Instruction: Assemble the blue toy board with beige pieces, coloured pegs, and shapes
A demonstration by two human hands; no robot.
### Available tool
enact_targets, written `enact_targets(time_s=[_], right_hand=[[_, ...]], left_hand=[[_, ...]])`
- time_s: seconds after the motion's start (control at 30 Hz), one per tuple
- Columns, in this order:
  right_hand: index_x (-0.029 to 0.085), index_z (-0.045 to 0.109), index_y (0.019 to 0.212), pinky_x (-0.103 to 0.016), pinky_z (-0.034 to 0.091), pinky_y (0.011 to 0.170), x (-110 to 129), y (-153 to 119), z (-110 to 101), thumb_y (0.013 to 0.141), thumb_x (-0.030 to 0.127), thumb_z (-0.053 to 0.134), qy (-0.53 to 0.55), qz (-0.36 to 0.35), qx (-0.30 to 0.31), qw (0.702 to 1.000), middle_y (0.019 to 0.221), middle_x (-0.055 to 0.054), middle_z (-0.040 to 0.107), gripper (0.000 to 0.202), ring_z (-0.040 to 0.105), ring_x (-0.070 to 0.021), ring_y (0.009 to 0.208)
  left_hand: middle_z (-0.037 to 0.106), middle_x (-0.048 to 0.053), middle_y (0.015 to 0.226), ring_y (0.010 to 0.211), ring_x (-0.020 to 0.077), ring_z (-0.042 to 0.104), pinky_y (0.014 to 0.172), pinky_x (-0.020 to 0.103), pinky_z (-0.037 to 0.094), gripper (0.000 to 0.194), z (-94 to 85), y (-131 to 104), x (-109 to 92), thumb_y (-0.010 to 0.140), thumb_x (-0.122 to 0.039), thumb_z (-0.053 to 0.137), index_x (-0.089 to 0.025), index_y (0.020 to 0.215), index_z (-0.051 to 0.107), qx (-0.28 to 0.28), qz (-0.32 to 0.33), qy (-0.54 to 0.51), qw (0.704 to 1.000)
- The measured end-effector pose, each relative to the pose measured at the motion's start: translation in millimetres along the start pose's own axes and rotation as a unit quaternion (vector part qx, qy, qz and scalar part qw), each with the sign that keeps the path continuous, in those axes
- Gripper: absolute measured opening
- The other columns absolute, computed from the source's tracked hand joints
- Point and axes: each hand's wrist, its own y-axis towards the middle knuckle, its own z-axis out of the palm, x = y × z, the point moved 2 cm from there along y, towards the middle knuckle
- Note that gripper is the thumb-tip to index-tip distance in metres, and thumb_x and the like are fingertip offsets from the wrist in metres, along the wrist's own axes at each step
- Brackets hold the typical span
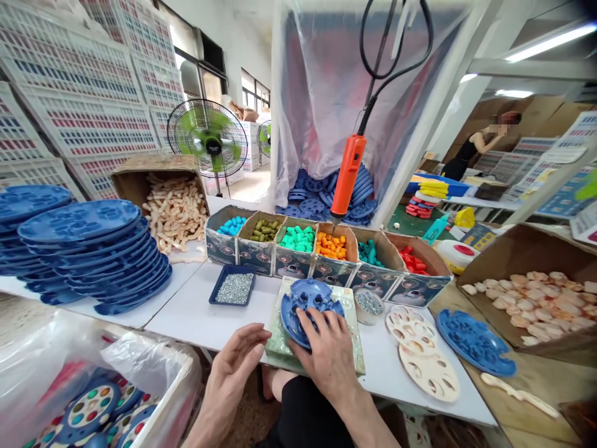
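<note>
A round blue plastic part (311, 292) with raised sockets lies on a pale green board (352, 345) at the table's front edge. Fingers of my right hand (326, 348) are spread over its front right side, touching it. Just left of the board is my left hand (237, 358), its fingers apart and slightly curved, with nothing in it. Behind the part stands a row of boxes with small coloured pieces, orange ones (332, 247) among them. An orange electric screwdriver (348, 177) hangs above that row, tip down.
Small screws fill a dark tray (212, 297) and a round bowl (369, 305). Blue parts are stacked at left (88, 249). Cream discs (426, 358) and another blue part (476, 342) lie at right. A lined bin (180, 398) is front left. A person (471, 149) stands far right.
</note>
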Motion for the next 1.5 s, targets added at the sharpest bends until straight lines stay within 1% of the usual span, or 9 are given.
enact_targets(time_s=[0.2, 0.33, 0.43, 0.57, 0.7, 0.83, 1.0, 1.27, 1.5], right_hand=[[0.022, 0.063, 0.144, -0.052, 0.044, 0.094, -3, -1, 4, 0.098, 0.054, 0.064, 0.007, 0.02, 0.0, 1.0, 0.134, -0.013, 0.07, 0.056, 0.059, -0.0365, 0.11], [0.02, 0.066, 0.137, -0.053, 0.043, 0.099, -7, -4, 2, 0.096, 0.052, 0.068, 0.028, -0.007, -0.06, 0.998, 0.132, -0.013, 0.071, 0.052, 0.059, -0.0367, 0.114], [0.018, 0.071, 0.125, -0.052, 0.045, 0.1, -10, -8, 1, 0.095, 0.045, 0.071, 0.064, -0.021, -0.114, 0.991, 0.125, -0.013, 0.073, 0.04, 0.061, -0.036, 0.113], [0.02, 0.072, 0.114, -0.051, 0.046, 0.097, -15, -10, 3, 0.098, 0.04, 0.067, 0.094, -0.028, -0.149, 0.984, 0.117, -0.013, 0.076, 0.026, 0.063, -0.0351, 0.109], [0.023, 0.072, 0.111, -0.049, 0.047, 0.095, -17, -10, 7, 0.099, 0.041, 0.064, 0.102, -0.028, -0.163, 0.981, 0.113, -0.01, 0.077, 0.023, 0.065, -0.0338, 0.105], [0.022, 0.072, 0.11, -0.048, 0.048, 0.093, -24, -9, 11, 0.098, 0.04, 0.065, 0.1, -0.046, -0.176, 0.978, 0.113, -0.01, 0.078, 0.023, 0.066, -0.0333, 0.102], [0.022, 0.073, 0.113, -0.046, 0.048, 0.092, -36, -16, 22, 0.097, 0.039, 0.065, 0.082, -0.099, -0.165, 0.978, 0.114, -0.011, 0.078, 0.025, 0.068, -0.0327, 0.103], [0.022, 0.072, 0.115, -0.047, 0.05, 0.094, -37, -20, 24, 0.096, 0.039, 0.068, 0.09, -0.069, -0.151, 0.982, 0.118, -0.011, 0.076, 0.025, 0.066, -0.0341, 0.108], [0.021, 0.07, 0.113, -0.05, 0.052, 0.095, -23, -11, 12, 0.097, 0.028, 0.069, 0.115, -0.038, -0.194, 0.974, 0.117, -0.012, 0.074, 0.018, 0.064, -0.0331, 0.108]], left_hand=[[0.08, 0.01, 0.106, 0.107, 0.027, 0.072, 0.098, 0.031, 0.054, 0.037, -29.4, 8, 9, 0.086, -0.051, 0.08, -0.022, 0.11, 0.077, -0.021, 0.02, 0.07, 0.997], [0.081, 0.01, 0.104, 0.104, 0.0276, 0.074, 0.093, 0.032, 0.055, 0.031, -48.0, 21, 7, 0.089, -0.047, 0.077, -0.022, 0.106, 0.077, -0.043, 0.054, 0.134, 0.989], [0.081, 0.009, 0.099, 0.095, 0.0259, 0.075, 0.09, 0.033, 0.056, 0.022, -68.5, 39, -7, 0.091, -0.042, 0.072, -0.022, 0.101, 0.077, -0.069, 0.109, 0.248, 0.96], [0.078, 0.008, 0.098, 0.092, 0.0238, 0.072, 0.091, 0.033, 0.055, 0.021, -109.6, 85, -31, 0.093, -0.035, 0.064, -0.021, 0.105, 0.075, -0.131, 0.148, 0.369, 0.908], [0.069, 0.014, 0.127, 0.102, 0.0233, 0.069, 0.101, 0.041, 0.054, 0.034, -145.7, 156, -49, 0.097, -0.026, 0.061, -0.016, 0.129, 0.065, -0.125, 0.144, 0.471, 0.861], [0.061, 0.012, 0.141, 0.12, 0.0287, 0.064, 0.103, 0.053, 0.055, 0.04, -162.8, 219, -51, 0.099, -0.035, 0.068, -0.018, 0.135, 0.061, -0.098, 0.116, 0.567, 0.81], [0.065, 0.011, 0.133, 0.115, 0.0273, 0.067, 0.097, 0.05, 0.059, 0.037, -173.9, 260, -42, 0.1, -0.036, 0.068, -0.017, 0.131, 0.064, -0.081, 0.056, 0.66, 0.745], [0.067, 0.011, 0.13, 0.111, 0.0259, 0.069, 0.094, 0.048, 0.06, 0.035, -182.2, 263, -35, 0.1, -0.037, 0.068, -0.017, 0.129, 0.064, -0.061, 0.04, 0.748, 0.659], [0.07, 0.01, 0.118, 0.113, 0.0272, 0.066, 0.099, 0.05, 0.055, 0.025, -160.3, 222, -64, 0.103, -0.032, 0.062, -0.017, 0.122, 0.068, -0.053, 0.162, 0.778, 0.605]])
